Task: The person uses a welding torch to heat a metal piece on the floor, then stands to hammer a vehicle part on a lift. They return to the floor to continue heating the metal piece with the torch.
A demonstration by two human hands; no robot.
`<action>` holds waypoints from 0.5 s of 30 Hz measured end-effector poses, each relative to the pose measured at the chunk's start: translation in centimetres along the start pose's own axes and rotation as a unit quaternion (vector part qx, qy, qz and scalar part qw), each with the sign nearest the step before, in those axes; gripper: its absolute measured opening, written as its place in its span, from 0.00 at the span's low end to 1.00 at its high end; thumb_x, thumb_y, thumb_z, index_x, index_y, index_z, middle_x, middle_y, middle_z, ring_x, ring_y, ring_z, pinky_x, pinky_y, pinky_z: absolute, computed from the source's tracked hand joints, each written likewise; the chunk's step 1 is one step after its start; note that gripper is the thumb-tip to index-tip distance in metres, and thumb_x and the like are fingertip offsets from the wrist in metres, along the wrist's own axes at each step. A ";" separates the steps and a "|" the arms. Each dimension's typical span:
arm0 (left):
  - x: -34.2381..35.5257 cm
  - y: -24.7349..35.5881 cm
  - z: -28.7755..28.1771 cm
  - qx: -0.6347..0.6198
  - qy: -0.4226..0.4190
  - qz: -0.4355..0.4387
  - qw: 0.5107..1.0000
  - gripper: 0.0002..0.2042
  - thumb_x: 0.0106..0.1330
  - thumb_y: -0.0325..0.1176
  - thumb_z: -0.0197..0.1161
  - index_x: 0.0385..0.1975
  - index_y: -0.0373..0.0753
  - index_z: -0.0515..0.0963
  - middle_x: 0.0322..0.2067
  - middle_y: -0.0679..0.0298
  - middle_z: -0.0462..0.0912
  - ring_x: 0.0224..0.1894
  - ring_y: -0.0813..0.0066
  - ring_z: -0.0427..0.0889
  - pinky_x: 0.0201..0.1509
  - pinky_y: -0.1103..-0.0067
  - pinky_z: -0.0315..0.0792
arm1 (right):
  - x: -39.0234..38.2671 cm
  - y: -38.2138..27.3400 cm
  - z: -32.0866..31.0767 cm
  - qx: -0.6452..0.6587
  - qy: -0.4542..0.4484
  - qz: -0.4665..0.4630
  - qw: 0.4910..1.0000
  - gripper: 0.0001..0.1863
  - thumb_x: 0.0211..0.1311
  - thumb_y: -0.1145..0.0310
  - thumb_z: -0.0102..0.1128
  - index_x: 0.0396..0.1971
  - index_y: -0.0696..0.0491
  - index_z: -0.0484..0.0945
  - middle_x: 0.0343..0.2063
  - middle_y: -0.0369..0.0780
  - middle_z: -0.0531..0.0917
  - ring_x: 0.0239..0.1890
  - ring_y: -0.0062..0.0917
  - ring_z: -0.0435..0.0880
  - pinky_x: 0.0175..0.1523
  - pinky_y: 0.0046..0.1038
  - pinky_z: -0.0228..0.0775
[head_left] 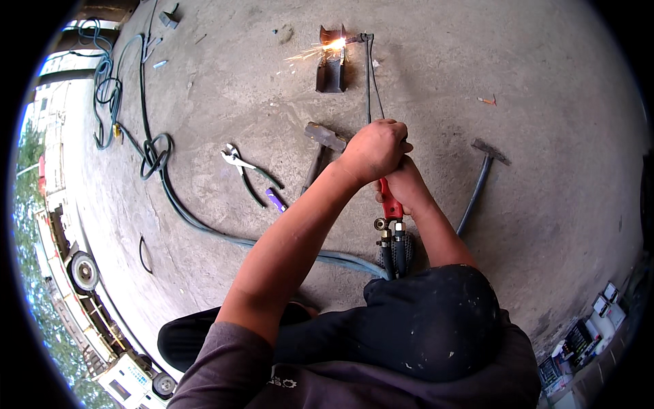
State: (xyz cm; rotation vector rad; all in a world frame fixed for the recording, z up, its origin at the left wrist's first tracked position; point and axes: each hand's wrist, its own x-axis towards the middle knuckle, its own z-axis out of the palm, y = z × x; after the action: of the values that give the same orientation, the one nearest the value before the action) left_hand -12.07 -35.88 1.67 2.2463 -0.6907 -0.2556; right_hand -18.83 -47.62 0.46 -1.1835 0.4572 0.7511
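Observation:
Both my hands are closed around a cutting torch point(392, 206) with a red handle and long thin tubes. My left hand point(376, 146) grips it farther forward, where the tubes begin. Just behind it, my right hand point(407, 183) wraps the red handle, its fingers partly hidden. At the far end, the torch head point(366, 37) is bent left toward a short steel channel piece point(331, 76) on the concrete floor. A bright flame glows at the channel's upper part, and orange sparks fly left. Two hoses join brass fittings at the handle's rear.
Left of my arms lie pliers point(246, 167), a purple object point(276, 200) and a heavy hammer point(325, 136), partly behind my left arm. A chipping hammer point(482, 167) rests at right. Hoses point(178, 204) run along the left floor. A truck point(85, 273) stands beyond.

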 end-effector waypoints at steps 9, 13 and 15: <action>0.1 0.1 -0.1 0.006 0.000 -0.003 1.000 0.10 0.60 0.33 0.66 0.26 0.32 0.77 0.28 0.49 0.80 0.37 0.46 0.80 0.43 0.61 0.75 | 0.0 -0.2 0.1 -0.009 0.010 -0.008 1.000 0.11 0.66 0.62 0.57 0.30 0.55 0.73 0.16 0.37 0.76 0.14 0.23 0.76 0.19 0.28 0.70; 0.0 0.0 -0.1 0.006 -0.002 -0.001 1.000 0.10 0.61 0.33 0.66 0.26 0.32 0.77 0.28 0.48 0.79 0.37 0.46 0.80 0.43 0.60 0.75 | -0.1 -0.3 0.2 -0.003 0.008 -0.005 1.000 0.11 0.66 0.62 0.57 0.30 0.54 0.73 0.16 0.36 0.76 0.14 0.23 0.76 0.19 0.28 0.70; 0.0 -0.1 -0.1 0.003 0.002 0.007 1.000 0.10 0.61 0.33 0.65 0.26 0.31 0.76 0.28 0.48 0.79 0.36 0.46 0.80 0.43 0.60 0.75 | -0.2 -0.3 0.3 0.002 0.008 -0.003 1.000 0.11 0.66 0.62 0.57 0.30 0.54 0.73 0.16 0.36 0.75 0.14 0.23 0.76 0.19 0.28 0.70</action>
State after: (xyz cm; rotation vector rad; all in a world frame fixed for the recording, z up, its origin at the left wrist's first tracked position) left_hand -11.99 -35.82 1.70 2.2463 -0.7069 -0.2421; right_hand -18.72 -47.49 0.88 -1.1877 0.4675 0.7367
